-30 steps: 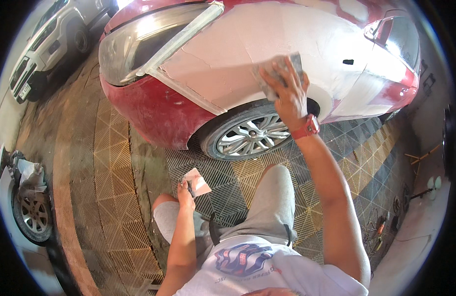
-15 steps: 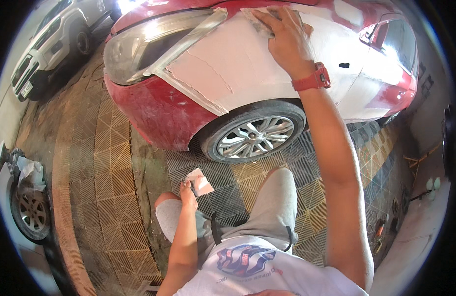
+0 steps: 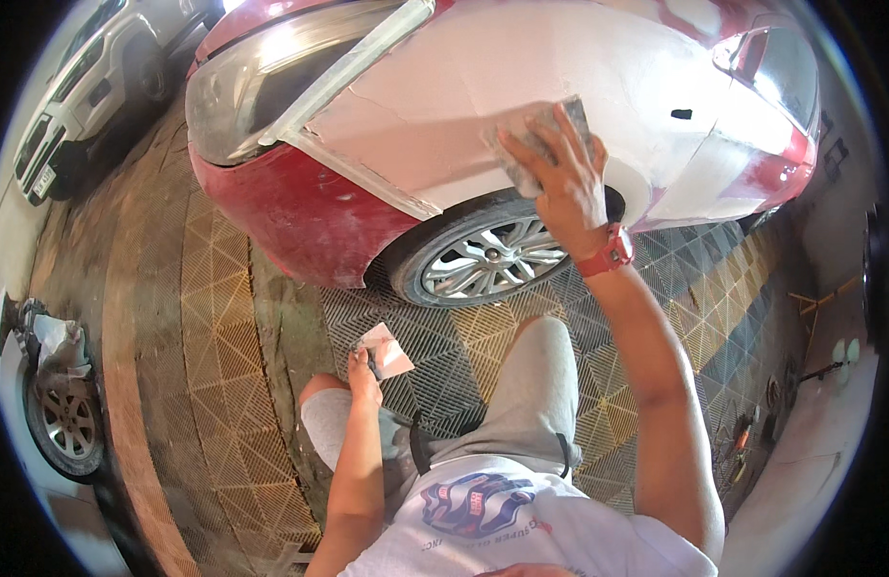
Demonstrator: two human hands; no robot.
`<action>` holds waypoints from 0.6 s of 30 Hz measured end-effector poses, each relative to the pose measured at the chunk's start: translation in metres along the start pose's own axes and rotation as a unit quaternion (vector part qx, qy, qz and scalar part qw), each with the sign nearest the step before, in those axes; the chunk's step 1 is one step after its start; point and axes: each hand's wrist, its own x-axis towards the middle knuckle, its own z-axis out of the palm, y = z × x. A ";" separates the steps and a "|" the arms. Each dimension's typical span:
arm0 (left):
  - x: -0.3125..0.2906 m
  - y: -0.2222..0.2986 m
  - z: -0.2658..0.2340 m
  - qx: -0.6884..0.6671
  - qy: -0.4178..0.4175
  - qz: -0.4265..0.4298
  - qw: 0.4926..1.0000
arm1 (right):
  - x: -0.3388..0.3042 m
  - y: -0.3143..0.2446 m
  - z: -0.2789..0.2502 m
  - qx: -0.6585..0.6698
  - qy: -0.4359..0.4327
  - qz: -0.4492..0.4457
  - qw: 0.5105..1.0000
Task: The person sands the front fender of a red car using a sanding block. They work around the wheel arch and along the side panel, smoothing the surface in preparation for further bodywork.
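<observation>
My right hand (image 3: pixel 566 188), with a red watch at its wrist, grips a flat grey putty spreader (image 3: pixel 527 183) just above the wheel arch. Its fingers reach across the plate; whether the edge touches the panel is hard to tell. The front fender (image 3: pixel 444 106) of the red car is coated in pale pinkish filler, with a ridge line toward the headlight. Low by my left knee, my left hand (image 3: pixel 364 377) pinches a small square plate (image 3: pixel 390 354) smeared with pink paste, apart from the car.
Masking tape (image 3: pixel 358 72) borders the headlight (image 3: pixel 262 87) and bumper (image 3: pixel 300 212). The front wheel (image 3: pixel 492 258) stands below the fender. A white vehicle (image 3: pixel 98 91) is parked far left, and a loose wheel (image 3: pixel 67 423) leans nearer. Grid tiles (image 3: pixel 213 385) cover the floor.
My right hand has come down the fender with the spreader, from near its upper edge to just above the wheel. My left hand and its plate have hardly moved.
</observation>
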 end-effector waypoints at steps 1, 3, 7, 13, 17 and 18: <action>-0.001 0.001 -0.001 0.008 -0.012 0.004 1.000 | -0.014 0.005 0.007 0.002 -0.010 -0.007 1.000; -0.011 0.007 0.012 0.053 0.044 -0.021 0.997 | -0.034 0.018 0.010 -0.001 -0.031 -0.019 0.999; -0.005 0.003 0.003 0.065 0.013 0.006 0.998 | -0.027 0.032 -0.016 -0.001 -0.036 -0.019 0.999; -0.016 0.012 0.022 0.059 0.031 -0.026 0.997 | 0.078 0.073 -0.045 0.031 0.131 0.045 0.990; -0.012 0.006 0.019 0.015 0.020 -0.003 1.000 | 0.119 0.080 -0.040 0.031 0.187 0.014 0.982; -0.012 0.007 0.016 0.014 -0.013 -0.005 1.000 | 0.124 0.080 -0.038 0.026 0.191 0.013 0.981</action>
